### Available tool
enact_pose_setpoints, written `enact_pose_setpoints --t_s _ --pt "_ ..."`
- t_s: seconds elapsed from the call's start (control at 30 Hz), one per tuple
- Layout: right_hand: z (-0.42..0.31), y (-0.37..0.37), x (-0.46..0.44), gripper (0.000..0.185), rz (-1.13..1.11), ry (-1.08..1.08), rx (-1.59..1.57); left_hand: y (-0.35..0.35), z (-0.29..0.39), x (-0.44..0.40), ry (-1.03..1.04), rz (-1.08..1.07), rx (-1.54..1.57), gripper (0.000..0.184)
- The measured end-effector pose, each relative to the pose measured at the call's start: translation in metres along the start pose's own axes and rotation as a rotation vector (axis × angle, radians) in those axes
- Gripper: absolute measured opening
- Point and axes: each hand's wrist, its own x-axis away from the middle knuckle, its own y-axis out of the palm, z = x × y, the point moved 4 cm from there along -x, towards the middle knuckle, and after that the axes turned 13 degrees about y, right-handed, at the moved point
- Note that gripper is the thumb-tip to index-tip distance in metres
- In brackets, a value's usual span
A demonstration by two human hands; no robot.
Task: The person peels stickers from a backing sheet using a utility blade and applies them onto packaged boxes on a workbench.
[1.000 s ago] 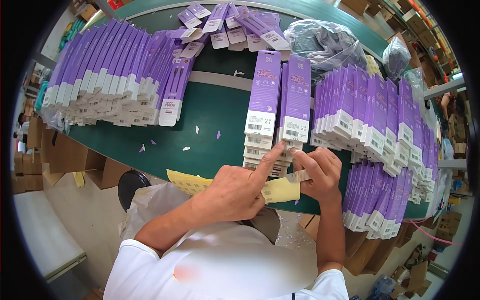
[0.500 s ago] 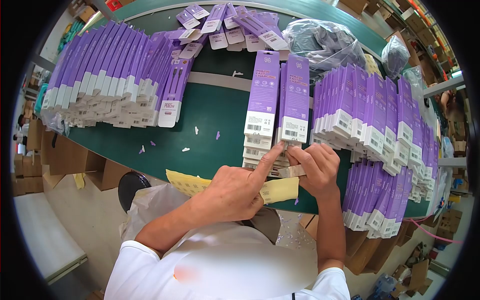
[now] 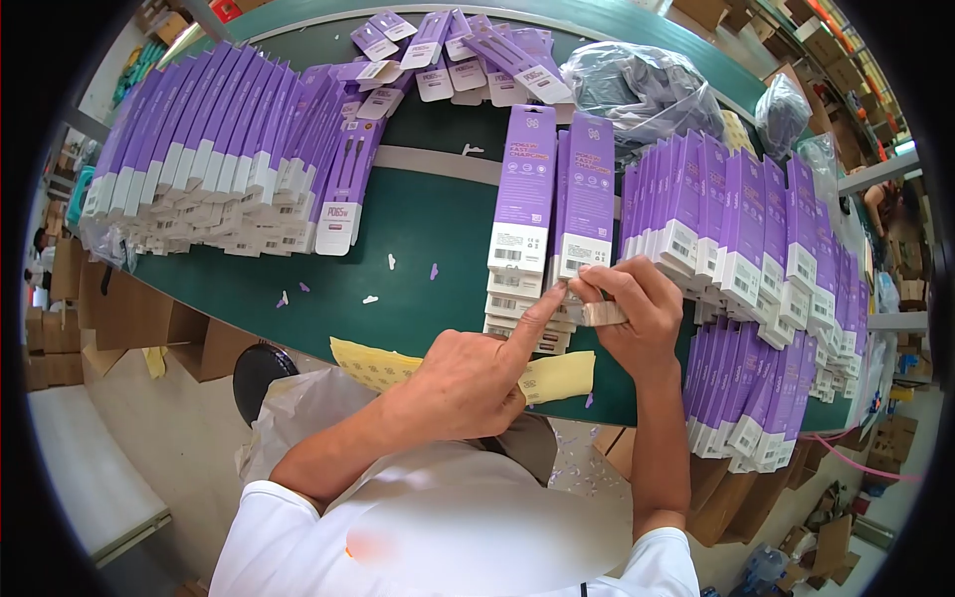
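Note:
Two stacks of purple-and-white boxes lie side by side, a left stack and a right stack. My left hand is closed round a yellow label sheet, its index finger stretched to the lower end of the right stack. My right hand pinches at that same end, fingertips on the top box's white part. A small clear strip lies across its fingers. What sits between the fingertips is too small to make out.
Rows of upright purple boxes fill the left side, and more boxes stand at right. Loose boxes and a plastic-wrapped bundle lie at the back. Small paper scraps dot the green table.
My right hand has moved up from beside the stack's end onto the top box's lower edge, and the clear strip has shifted with it. My left hand has hardly moved.

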Motion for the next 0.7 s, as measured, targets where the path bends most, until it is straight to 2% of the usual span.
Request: enact_pose_setpoints --t_s 0.13,0.23,0.3,0.4,0.6,0.63,0.7 --pt "-0.005 -0.003 0.000 0.020 -0.049 -0.064 0.100 0.000 0.000 0.002 0.010 0.000 -0.042 0.117" --pt "-0.018 -0.015 -0.011 0.021 -0.059 -0.012 0.052 -0.001 0.004 0.010 0.070 0.044 -0.059 0.114" --pt "-0.031 -0.015 -0.018 0.022 0.009 -0.002 0.059 -0.005 0.012 0.022 0.097 0.062 -0.041 0.111" --pt "-0.058 -0.003 -0.034 0.022 -0.012 -0.018 0.106 -0.005 0.018 0.038 0.035 -0.038 -0.015 0.100" --pt "-0.060 0.033 -0.044 0.022 -0.187 -0.200 0.217 -0.008 -0.002 0.076 0.008 0.020 0.177 0.070" --pt "-0.061 0.033 -0.043 0.024 -0.203 -0.231 0.247 -0.012 -0.007 0.082 0.008 0.080 0.263 0.054" --pt "-0.062 0.034 -0.041 0.023 -0.172 -0.295 0.310 -0.015 -0.022 0.094 -0.054 0.061 0.461 0.051"
